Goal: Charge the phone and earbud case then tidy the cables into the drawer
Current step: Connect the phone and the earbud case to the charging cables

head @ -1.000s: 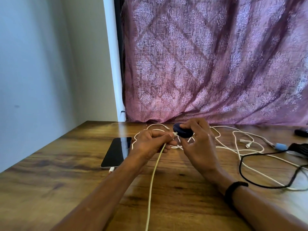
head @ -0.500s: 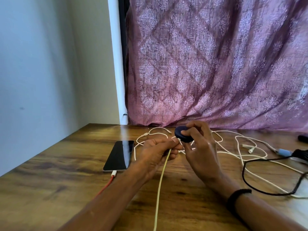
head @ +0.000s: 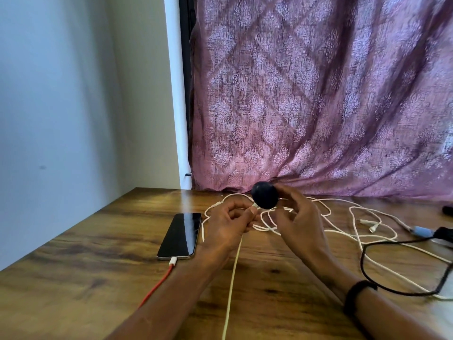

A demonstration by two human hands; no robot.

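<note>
Right hand (head: 297,223) grips smooth, round, dark earbud case (head: 265,195).

We see the phone (head: 181,235) lying on the table (head: 73,278) left of both hands, a cable (head: 157,287) plugged into its near end. The earbud case (head: 265,195) is held above the table's far middle; loose cables (head: 355,231) sprawl right of it.

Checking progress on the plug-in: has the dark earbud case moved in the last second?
Yes. The earbud case has been lifted and tilted up; it now overlaps the curtain's bottom hem, where earlier it sat lower, over the table.
</note>
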